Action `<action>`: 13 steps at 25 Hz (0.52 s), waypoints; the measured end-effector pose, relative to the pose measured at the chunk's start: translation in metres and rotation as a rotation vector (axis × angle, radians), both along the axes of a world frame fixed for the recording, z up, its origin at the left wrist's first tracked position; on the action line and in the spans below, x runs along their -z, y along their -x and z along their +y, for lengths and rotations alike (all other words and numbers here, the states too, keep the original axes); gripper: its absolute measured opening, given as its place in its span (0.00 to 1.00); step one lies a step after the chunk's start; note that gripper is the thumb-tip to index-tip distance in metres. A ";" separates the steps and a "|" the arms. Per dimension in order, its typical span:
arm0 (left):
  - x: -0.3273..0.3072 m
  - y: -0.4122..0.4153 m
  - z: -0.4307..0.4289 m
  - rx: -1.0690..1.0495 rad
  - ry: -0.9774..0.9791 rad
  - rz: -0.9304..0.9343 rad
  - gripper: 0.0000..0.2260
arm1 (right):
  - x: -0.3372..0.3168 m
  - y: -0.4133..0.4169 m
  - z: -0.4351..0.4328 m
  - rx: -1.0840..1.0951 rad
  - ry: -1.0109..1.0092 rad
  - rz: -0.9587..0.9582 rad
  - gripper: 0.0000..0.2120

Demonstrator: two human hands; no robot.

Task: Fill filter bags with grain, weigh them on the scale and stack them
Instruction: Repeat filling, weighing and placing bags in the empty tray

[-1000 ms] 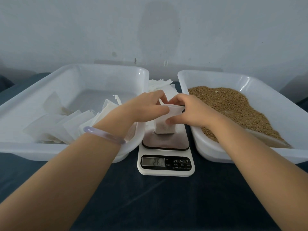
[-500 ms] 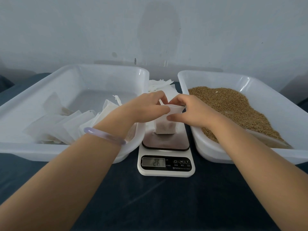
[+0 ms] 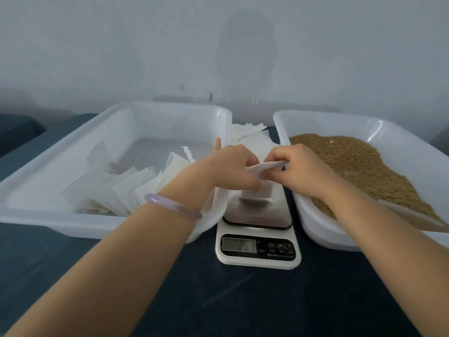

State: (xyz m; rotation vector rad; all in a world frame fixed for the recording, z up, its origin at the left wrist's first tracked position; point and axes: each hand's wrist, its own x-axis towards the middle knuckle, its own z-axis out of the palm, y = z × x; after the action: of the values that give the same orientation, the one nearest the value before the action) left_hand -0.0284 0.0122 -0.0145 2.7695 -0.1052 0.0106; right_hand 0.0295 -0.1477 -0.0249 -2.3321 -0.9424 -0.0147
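Pinching of the filter bag (image 3: 263,166) at its mouth is shared between both hands: one corner is gripped by the curled fingers of the left hand (image 3: 230,166), the other by the thumb and fingers of the right hand (image 3: 298,169), and the top edge is stretched flat between them. The bag is held over the steel platform of the scale (image 3: 257,249), between the left tray (image 3: 97,229) and the right tray (image 3: 315,229). Whether its bottom rests on the platform or hangs just clear cannot be told, since that part is blurred, and the display cannot be read. The step in hand is judged to be the closing of a weighed bag before stacking. For this to be done well, the mouth should be kept level and taut so that nothing is spilled, no pressure should be put on the platform, and the bag should be carried upright to the filled bags (image 3: 121,188) lying in the left tray. More grain (image 3: 364,161) for topping up is heaped in the right tray.
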 end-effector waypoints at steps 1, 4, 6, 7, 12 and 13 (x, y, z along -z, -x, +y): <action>-0.001 0.000 -0.001 -0.020 0.008 -0.030 0.10 | -0.002 0.001 0.000 -0.019 -0.071 0.001 0.06; -0.016 0.005 0.001 -0.064 0.097 -0.081 0.11 | -0.007 0.005 -0.001 -0.033 -0.258 0.018 0.11; -0.030 0.016 0.012 -0.102 0.132 -0.122 0.13 | -0.009 0.004 0.000 -0.020 -0.356 0.046 0.14; -0.035 0.024 0.019 -0.134 0.144 -0.146 0.15 | -0.009 0.004 0.001 -0.020 -0.374 0.058 0.15; -0.039 0.079 0.061 -0.319 0.477 -0.127 0.09 | -0.009 0.006 0.004 -0.072 -0.319 0.068 0.16; -0.037 0.089 0.067 -0.351 0.519 -0.088 0.08 | -0.009 0.007 0.004 -0.072 -0.304 0.066 0.16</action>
State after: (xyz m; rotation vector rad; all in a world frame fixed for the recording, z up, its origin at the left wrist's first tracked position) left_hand -0.1174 0.0792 0.0223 2.2349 0.3180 0.2188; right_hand 0.0230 -0.1435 -0.0161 -2.0066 -0.9218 -0.0480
